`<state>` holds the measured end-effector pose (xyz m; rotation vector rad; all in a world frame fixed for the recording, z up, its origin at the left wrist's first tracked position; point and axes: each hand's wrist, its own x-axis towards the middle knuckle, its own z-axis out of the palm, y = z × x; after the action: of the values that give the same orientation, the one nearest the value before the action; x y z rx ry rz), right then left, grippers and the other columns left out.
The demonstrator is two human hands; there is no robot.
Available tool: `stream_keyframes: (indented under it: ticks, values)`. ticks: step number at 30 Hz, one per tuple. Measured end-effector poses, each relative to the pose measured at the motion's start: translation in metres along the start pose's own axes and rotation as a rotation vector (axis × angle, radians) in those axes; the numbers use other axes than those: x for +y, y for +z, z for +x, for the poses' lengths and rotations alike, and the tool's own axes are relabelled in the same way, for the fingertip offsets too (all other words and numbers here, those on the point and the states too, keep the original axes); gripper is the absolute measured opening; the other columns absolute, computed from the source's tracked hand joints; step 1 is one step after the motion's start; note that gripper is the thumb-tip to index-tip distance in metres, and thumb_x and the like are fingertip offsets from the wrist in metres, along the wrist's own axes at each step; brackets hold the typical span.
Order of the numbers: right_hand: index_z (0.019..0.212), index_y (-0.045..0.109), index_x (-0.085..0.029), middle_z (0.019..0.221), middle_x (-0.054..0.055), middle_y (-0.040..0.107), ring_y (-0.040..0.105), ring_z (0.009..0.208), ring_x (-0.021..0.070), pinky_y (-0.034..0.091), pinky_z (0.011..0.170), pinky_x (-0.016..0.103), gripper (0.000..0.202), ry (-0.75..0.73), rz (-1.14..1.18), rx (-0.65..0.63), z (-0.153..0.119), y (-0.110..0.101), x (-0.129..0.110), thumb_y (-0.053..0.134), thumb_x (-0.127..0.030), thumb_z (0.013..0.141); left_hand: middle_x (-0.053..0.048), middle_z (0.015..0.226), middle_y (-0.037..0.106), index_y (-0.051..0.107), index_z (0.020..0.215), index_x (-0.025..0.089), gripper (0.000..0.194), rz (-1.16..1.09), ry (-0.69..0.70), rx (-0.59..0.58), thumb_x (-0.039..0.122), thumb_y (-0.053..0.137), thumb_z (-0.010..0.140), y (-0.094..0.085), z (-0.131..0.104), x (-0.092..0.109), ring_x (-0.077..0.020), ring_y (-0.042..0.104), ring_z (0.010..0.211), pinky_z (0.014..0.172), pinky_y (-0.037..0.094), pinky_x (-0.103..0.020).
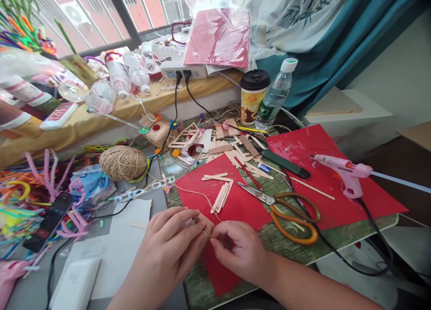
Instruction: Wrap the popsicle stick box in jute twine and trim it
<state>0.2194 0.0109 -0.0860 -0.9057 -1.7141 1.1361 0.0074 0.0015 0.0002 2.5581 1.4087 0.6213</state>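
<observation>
My left hand (pixel 168 247) is wrapped around a small tan piece wound with twine (pixel 206 231), mostly hidden under the fingers. Close beside it, my right hand (pixel 240 251) has thumb and forefinger pinched together at the twine (pixel 198 192). That strand runs back across the red sheet (pixel 191 186) toward a ball of twine (pixel 123 163) at the left. Just beyond my hands, several wooden craft sticks (pixel 222 195) lie on the red sheet. Open-bladed scissors with orange handles (pixel 294 218) rest to the right of my right hand.
A pink glue gun (pixel 350 171) lies on another red sheet (pixel 373 200), its cord trailing along the table edge. A water bottle (pixel 274 94) and a lidded paper cup (pixel 253 99) stand behind. Pipe cleaners (pixel 50 175), a white box (pixel 76 283) and cords crowd the left.
</observation>
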Motion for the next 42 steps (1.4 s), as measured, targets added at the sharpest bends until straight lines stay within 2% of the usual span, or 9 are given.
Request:
stream_keyframes:
  ticks: [9,15,18,24,28,31,35,38,42]
  values:
    - [0.083,0.063,-0.022,0.061,-0.007,0.055,0.048,0.051,0.0082,0.038,0.052,0.019,0.009,0.017,0.046,-0.024,0.002,-0.002,-0.004,0.066,-0.015,0.088,-0.008,0.135,0.069,0.072,0.121,0.027,0.026,-0.018,-0.007,0.027,0.012,0.064,0.101,0.000,0.000,0.001,-0.0249,0.058,0.126,0.105,0.051,-0.040]
    - [0.084,0.062,-0.022,0.062,-0.007,0.054,0.047,0.051,0.0085,0.038,0.052,0.021,0.010,0.004,0.043,-0.017,0.000,0.003,0.002,0.066,-0.014,0.088,-0.013,0.146,0.066,0.056,0.149,0.020,0.051,-0.005,-0.032,0.065,0.015,0.069,0.100,0.001,-0.004,-0.003,-0.0247,0.060,0.132,0.111,0.051,-0.040]
    - [0.088,0.065,-0.022,0.071,-0.002,0.064,0.057,0.062,0.0129,0.047,0.062,0.025,0.008,-0.110,-0.032,0.023,0.001,-0.003,-0.003,0.065,-0.015,0.092,-0.007,0.126,0.076,0.068,0.124,0.023,0.030,-0.116,-0.034,0.120,0.008,0.067,0.098,-0.004,-0.009,-0.009,-0.0209,0.066,0.125,0.104,0.056,-0.036]
    - [0.136,0.066,-0.019,0.122,0.014,0.074,0.067,0.113,0.0268,0.053,0.103,0.047,0.039,-0.305,-0.554,0.056,-0.010,-0.071,-0.017,0.059,-0.008,0.099,0.001,0.091,0.080,0.067,0.094,0.024,0.025,-0.145,-0.057,0.275,0.001,0.075,0.090,-0.011,-0.014,-0.022,-0.0176,0.074,0.100,0.093,0.059,-0.035]
    - [0.097,0.072,-0.023,0.099,0.008,0.075,0.071,0.094,0.0242,0.057,0.087,0.039,0.008,-0.132,-0.839,0.152,-0.039,-0.132,-0.016,0.066,-0.023,0.103,0.001,0.089,0.080,0.063,0.086,0.024,0.022,-0.150,-0.054,0.307,0.007,0.077,0.091,-0.006,-0.010,-0.025,-0.0169,0.076,0.094,0.091,0.060,-0.035]
    - [0.086,0.067,-0.025,0.092,0.007,0.073,0.071,0.086,0.0239,0.057,0.081,0.037,0.021,-0.001,-0.911,0.208,-0.064,-0.162,-0.015,0.066,-0.036,0.104,0.001,0.089,0.081,0.058,0.077,0.023,0.026,-0.175,-0.082,0.326,0.013,0.076,0.093,-0.006,-0.007,-0.024,-0.0179,0.077,0.094,0.088,0.060,-0.035]
    - [0.089,0.070,-0.027,0.094,0.007,0.077,0.074,0.087,0.0257,0.059,0.084,0.041,0.022,0.106,-0.942,0.136,-0.084,-0.178,-0.008,0.065,-0.042,0.104,-0.002,0.092,0.081,0.055,0.072,0.022,0.030,-0.258,-0.089,0.260,0.018,0.071,0.097,-0.013,-0.009,-0.022,-0.0194,0.077,0.095,0.086,0.061,-0.034]
    - [0.096,0.076,-0.027,0.103,0.009,0.080,0.076,0.100,0.0296,0.059,0.095,0.046,0.023,0.094,-0.962,0.121,-0.084,-0.176,0.002,0.060,-0.040,0.106,-0.009,0.123,0.079,0.069,0.100,0.024,0.006,-0.245,-0.148,0.078,0.029,0.072,0.096,-0.018,-0.015,-0.020,-0.0253,0.075,0.115,0.095,0.062,-0.039]
    - [0.135,0.068,-0.019,0.131,0.016,0.074,0.070,0.123,0.0351,0.057,0.106,0.053,0.036,0.137,-0.959,0.054,-0.073,-0.164,0.019,0.058,-0.034,0.103,-0.014,0.160,0.058,0.042,0.163,0.030,0.102,-0.182,-0.200,-0.228,0.042,0.092,0.075,-0.020,-0.026,-0.019,-0.0354,0.066,0.136,0.105,0.060,-0.046]
